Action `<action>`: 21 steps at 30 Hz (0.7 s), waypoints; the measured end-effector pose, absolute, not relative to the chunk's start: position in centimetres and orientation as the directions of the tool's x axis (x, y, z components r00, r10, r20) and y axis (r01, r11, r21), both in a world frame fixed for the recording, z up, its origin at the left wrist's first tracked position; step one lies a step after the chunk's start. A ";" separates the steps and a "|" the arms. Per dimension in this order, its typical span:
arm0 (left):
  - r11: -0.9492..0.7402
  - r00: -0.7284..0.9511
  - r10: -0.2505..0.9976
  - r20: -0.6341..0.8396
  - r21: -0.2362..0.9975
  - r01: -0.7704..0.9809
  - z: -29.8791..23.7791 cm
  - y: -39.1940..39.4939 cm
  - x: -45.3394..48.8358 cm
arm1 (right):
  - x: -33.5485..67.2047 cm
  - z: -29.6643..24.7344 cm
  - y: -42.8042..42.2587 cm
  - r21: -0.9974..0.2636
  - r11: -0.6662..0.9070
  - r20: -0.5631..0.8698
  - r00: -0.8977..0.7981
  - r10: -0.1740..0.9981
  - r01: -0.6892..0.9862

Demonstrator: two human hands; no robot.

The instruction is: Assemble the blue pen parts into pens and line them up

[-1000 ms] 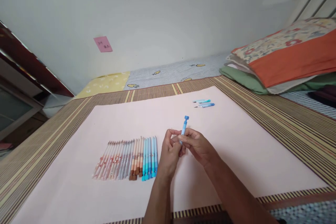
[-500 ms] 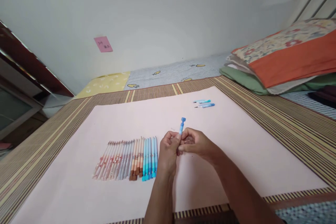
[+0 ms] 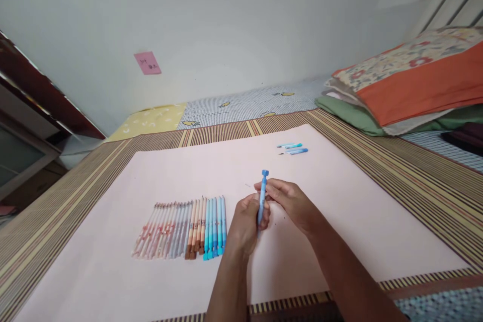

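A slim blue pen (image 3: 262, 198) with a wide knob at its top end stands nearly upright in my hands. My left hand (image 3: 247, 219) is closed around its lower part, thumb along the barrel. My right hand (image 3: 289, 198) pinches it higher up, just below the knob, with the fingertips partly behind the barrel. The pen's lower tip is hidden by my left hand. To the left lies a neat row of pens (image 3: 181, 226): clear ones with reddish and grey patterns, then brown ones, then blue ones.
Several light-blue and blue pen parts (image 3: 293, 149), some with dark tips, lie at the far right of the pale pink sheet (image 3: 339, 231). Beneath the sheet is a striped mat (image 3: 377, 161). Folded bedding (image 3: 415, 80) is piled at the right, and a wall stands behind.
My right hand has moved up the pen, from beside my left fingers to below the knob. More of the barrel shows, and dark specks are visible on the sheet.
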State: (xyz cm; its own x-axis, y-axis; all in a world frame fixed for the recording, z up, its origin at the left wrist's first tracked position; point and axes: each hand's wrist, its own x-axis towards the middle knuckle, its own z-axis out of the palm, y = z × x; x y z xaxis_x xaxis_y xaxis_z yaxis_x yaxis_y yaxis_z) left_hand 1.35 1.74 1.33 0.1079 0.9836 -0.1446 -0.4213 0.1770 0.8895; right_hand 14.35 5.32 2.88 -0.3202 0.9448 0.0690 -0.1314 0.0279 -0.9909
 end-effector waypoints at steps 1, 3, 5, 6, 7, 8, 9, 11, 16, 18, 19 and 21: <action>0.200 0.125 0.979 -0.161 0.882 -0.427 1.5 1.7 1.3 | 14.4 2.9 5.3 -0.990 0.008 0.053 -0.328 0.943 -0.137; 0.236 0.142 0.971 -0.192 0.866 -0.441 1.7 1.7 1.3 | 14.5 2.7 5.3 -0.985 -0.054 0.009 -0.360 0.933 -0.165; 0.259 0.139 0.966 -0.220 0.850 -0.459 1.8 1.7 1.3 | 14.6 2.4 5.4 -0.979 -0.088 -0.011 -0.379 0.926 -0.186; 0.264 0.132 0.964 -0.229 0.844 -0.466 1.7 1.7 1.3 | 14.7 2.3 5.5 -0.979 -0.082 -0.006 -0.377 0.926 -0.185; 0.262 0.122 0.965 -0.232 0.843 -0.470 1.7 1.7 1.3 | 14.7 2.2 5.6 -0.981 -0.069 0.004 -0.374 0.927 -0.179; 0.256 0.109 0.967 -0.232 0.844 -0.471 1.6 1.8 1.3 | 14.7 2.1 5.7 -0.983 -0.059 0.010 -0.378 0.926 -0.172; 0.247 0.096 0.969 -0.229 0.848 -0.469 1.5 1.9 1.3 | 14.7 1.9 5.8 -0.985 -0.059 0.009 -0.389 0.921 -0.163; 0.228 0.068 0.973 -0.222 0.858 -0.460 1.3 2.0 1.2 | 14.7 1.8 5.9 -0.988 -0.069 -0.008 -0.398 0.917 -0.139; 0.187 0.007 0.978 -0.210 0.855 -0.483 1.4 2.2 0.7 | 14.3 1.3 5.8 -0.993 0.105 0.093 -0.194 0.977 0.054; 0.178 0.000 0.978 -0.210 0.829 -0.530 1.6 2.2 0.4 | 14.1 1.2 5.7 -0.968 0.189 0.166 -0.145 0.975 0.168; 0.175 -0.002 0.977 -0.213 0.810 -0.560 1.8 2.2 0.2 | 14.0 1.1 5.6 -0.952 0.219 0.193 -0.138 0.972 0.214; 0.162 -0.010 0.977 -0.214 0.771 -0.616 2.0 2.3 -0.2 | 13.9 1.2 5.5 -0.929 0.250 0.218 -0.142 0.966 0.272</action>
